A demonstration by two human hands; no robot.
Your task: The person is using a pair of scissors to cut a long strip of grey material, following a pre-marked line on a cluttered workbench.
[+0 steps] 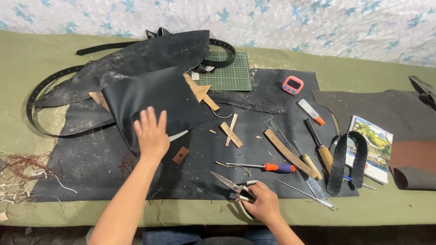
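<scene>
Leather sheet [150, 97] lies far left on the surface [27, 54], the left hand [151, 132] pressing flat on its near edge, fingers spread wide. Right of it, near the edge, the right hand [261, 203] grips the shears [234, 185], fingers closed around the handles. The sheet could slip under the palm, spoiling a cut. Shear handles are mostly hidden.
</scene>
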